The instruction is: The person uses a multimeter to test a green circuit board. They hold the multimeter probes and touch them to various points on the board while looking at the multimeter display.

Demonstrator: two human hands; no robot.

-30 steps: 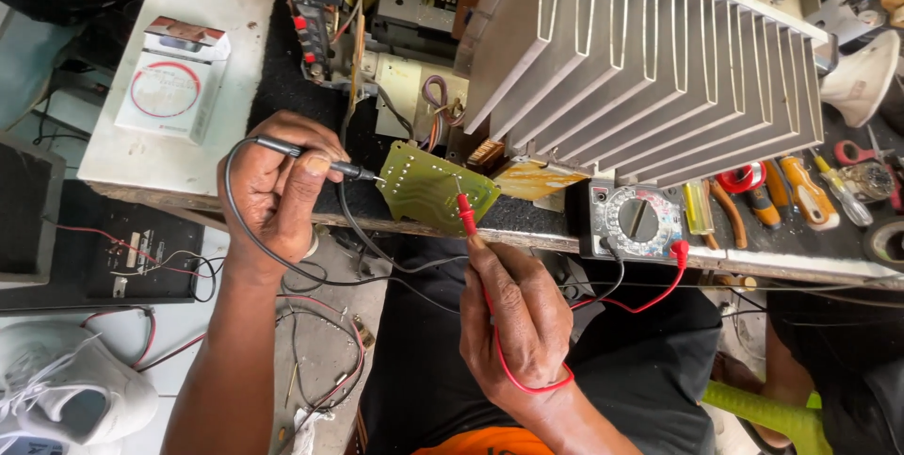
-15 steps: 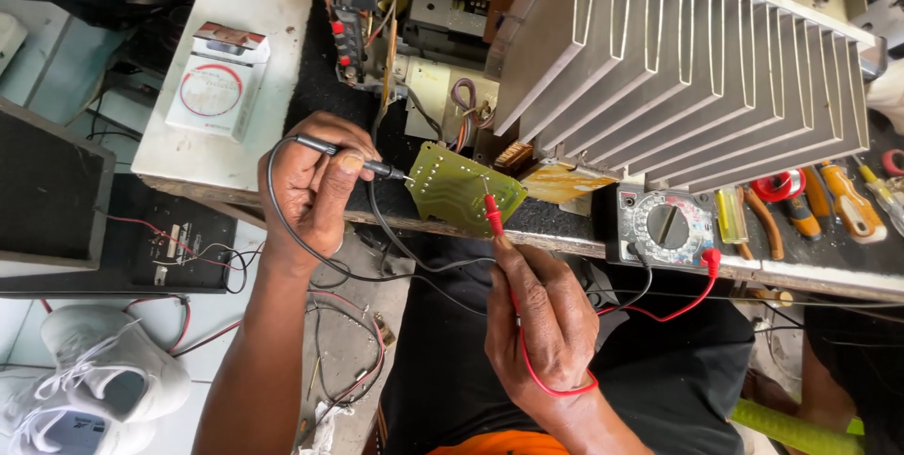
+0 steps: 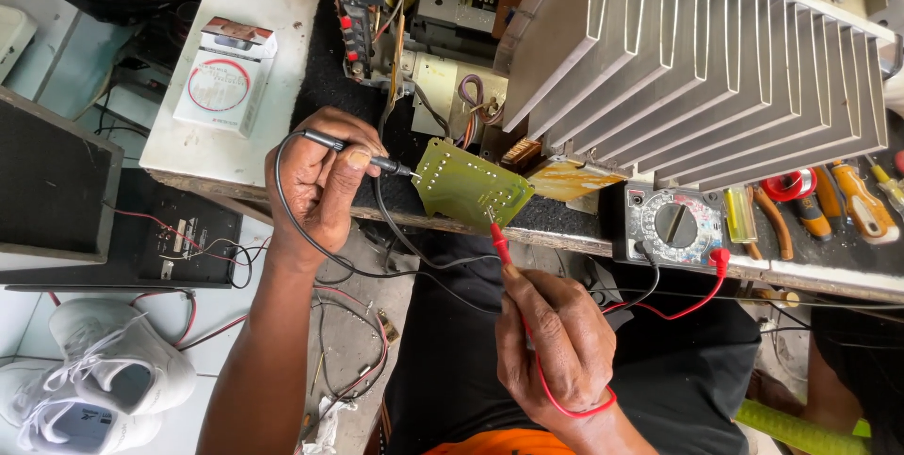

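My left hand [image 3: 325,177] grips a black test probe [image 3: 363,155] whose tip touches the left edge of a small green circuit board [image 3: 471,186]. My right hand [image 3: 556,342] holds a red test probe [image 3: 499,243] with its tip against the board's lower edge. The board sticks out over the bench edge from an opened amplifier chassis [image 3: 452,40]. Red and black leads run from the probes to an analog multimeter [image 3: 673,224] lying on the bench to the right.
A large finned aluminium heat sink [image 3: 697,50] fills the upper right. Screwdrivers and pliers [image 3: 829,201] lie right of the meter. A small white box [image 3: 226,73] sits on the white bench part. White sneakers [image 3: 94,384] and loose wires lie on the floor.
The view has shifted slightly, so everything sits a little further right in the frame. Both hands keep the probes on the board; the red probe tip stays at the lower edge.
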